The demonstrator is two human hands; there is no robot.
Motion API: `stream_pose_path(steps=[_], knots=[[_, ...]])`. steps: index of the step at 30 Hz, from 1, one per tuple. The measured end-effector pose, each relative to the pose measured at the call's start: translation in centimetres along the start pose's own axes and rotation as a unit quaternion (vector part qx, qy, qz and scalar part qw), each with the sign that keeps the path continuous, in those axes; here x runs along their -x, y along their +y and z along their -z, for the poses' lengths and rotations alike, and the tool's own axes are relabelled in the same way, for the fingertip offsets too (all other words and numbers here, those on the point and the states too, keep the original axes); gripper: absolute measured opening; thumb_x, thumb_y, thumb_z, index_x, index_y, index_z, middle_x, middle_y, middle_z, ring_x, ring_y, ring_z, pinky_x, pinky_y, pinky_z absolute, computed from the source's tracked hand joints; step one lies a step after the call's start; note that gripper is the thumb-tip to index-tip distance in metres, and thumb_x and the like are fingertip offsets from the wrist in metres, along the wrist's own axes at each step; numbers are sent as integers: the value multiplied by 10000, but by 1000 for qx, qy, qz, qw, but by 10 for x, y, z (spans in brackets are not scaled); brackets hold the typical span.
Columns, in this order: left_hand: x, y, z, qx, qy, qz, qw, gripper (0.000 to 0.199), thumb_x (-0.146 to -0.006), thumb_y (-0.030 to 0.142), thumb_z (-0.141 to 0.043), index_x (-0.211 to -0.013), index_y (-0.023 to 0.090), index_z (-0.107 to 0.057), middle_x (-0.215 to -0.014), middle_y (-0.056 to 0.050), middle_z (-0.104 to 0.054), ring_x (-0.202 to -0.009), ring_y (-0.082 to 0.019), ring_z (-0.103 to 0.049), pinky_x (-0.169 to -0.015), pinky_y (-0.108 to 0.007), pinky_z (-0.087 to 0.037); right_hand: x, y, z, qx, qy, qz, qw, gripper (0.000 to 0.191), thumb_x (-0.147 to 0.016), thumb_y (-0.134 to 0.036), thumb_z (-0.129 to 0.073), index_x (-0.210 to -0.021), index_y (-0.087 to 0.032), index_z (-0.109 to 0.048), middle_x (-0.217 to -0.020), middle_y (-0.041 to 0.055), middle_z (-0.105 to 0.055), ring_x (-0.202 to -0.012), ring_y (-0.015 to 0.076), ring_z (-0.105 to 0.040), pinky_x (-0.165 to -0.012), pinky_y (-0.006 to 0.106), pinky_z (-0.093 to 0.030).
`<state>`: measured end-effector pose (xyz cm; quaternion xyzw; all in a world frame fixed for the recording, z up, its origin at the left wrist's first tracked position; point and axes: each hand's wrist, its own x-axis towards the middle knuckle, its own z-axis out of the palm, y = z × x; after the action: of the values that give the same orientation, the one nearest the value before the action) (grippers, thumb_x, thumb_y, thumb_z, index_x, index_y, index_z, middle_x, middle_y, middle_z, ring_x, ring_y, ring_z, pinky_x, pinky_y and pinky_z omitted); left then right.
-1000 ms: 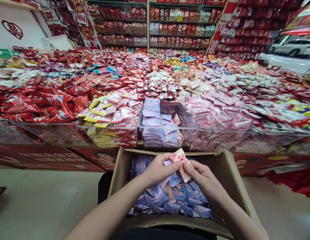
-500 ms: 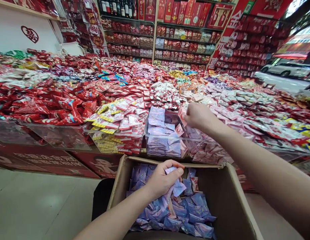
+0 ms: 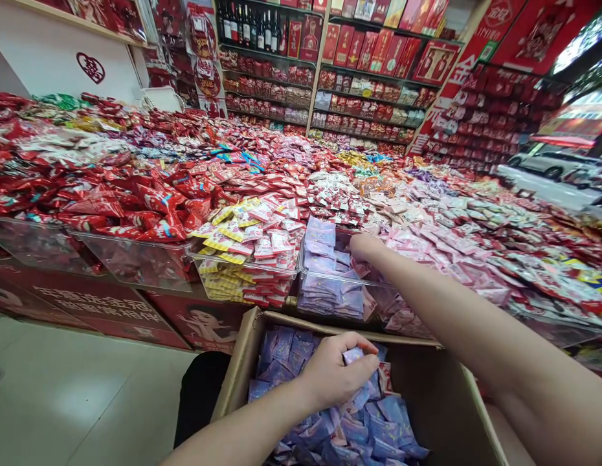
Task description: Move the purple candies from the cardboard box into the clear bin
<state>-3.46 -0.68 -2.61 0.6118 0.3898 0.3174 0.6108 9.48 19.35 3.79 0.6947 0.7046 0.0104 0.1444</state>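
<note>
Above the cardboard box (image 3: 441, 388), in the head view, here's the left hand (image 3: 340, 369), curled, with a lilac packet (image 3: 353, 355) caught between thumb and fingers; whether others hide in that palm, I can't tell. And up ahead, the right hand (image 3: 367, 248) is in at the right side of the clear bin (image 3: 348, 278), back of the hand towards us, fingertips out of sight: pinching or spread, no telling from here, nor whether it has anything in its grip.

So where do things stand? The left of the bin looks well along, by my reading: stacked packets (image 3: 320, 247) in lilac rise above the front rim in a fairly neat pile. To their right the level drops, lower and less filled, as far as the forearm lets us see, with a pink packet (image 3: 369, 303) showing through the front wall.

Plenty left below, though! Loose packets (image 3: 373, 427) in purple lie jumbled across the box, a red-and-white packet (image 3: 385, 377) among them by the far wall. Next door, yellow-and-white packets (image 3: 259, 236) and pink packets (image 3: 441, 249) are heaped high on either side.
</note>
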Motion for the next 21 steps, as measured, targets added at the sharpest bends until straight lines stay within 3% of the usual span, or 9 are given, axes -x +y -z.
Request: stream_pose_path(steps=[9,13,15,18,20,21], knots=[[-1,-3,-2,-4,1,15,1000,287,-711,343,-505,-874,127,-599,-615,9,-536,-529,-83,-433,-488,-191,-333,9,-6,2,2,-13,23,1000,327,-628,-112,-577,-947,-80,-639,-907,194,-636,-867,284,-595,-648,320,-458],[-3,-5,-2,-6,13,19,1000,282,-710,340,-510,-873,128,-601,-620,4,-552,-534,-91,-462,-495,-196,-346,17,-9,19,-8,22,40,999,297,-637,-179,-582,-915,-91,-637,-906,175,-630,-834,268,-590,-609,294,-429],[-4,-6,-1,11,18,20,1000,269,-710,326,-512,-869,127,-598,-615,4,-557,-528,-92,-472,-495,-198,-352,36,-4,35,-33,81,68,994,264,-680,-277,-550,-865,-109,-636,-858,147,-634,-785,240,-584,-583,277,-401],[-5,-3,3,75,29,24,996,245,-717,303,-514,-873,127,-581,-610,1,-570,-519,-92,-488,-496,-197,-366,90,15,51,-141,154,154,966,261,-722,-382,-492,-703,-150,-612,-637,52,-606,-583,139,-530,-499,227,-337],[-5,4,8,118,44,13,992,240,-722,299,-524,-886,130,-568,-611,-4,-584,-518,-92,-503,-500,-197,-377,131,31,44,-224,99,216,945,262,-734,-389,-473,-641,-166,-577,-546,5,-553,-490,93,-464,-451,204,-301],[-5,8,11,134,56,-2,989,239,-721,299,-535,-889,132,-565,-615,-7,-592,-522,-94,-512,-505,-197,-383,148,39,34,-261,33,242,934,256,-741,-381,-466,-635,-171,-567,-531,-7,-538,-471,84,-449,-440,197,-296]])
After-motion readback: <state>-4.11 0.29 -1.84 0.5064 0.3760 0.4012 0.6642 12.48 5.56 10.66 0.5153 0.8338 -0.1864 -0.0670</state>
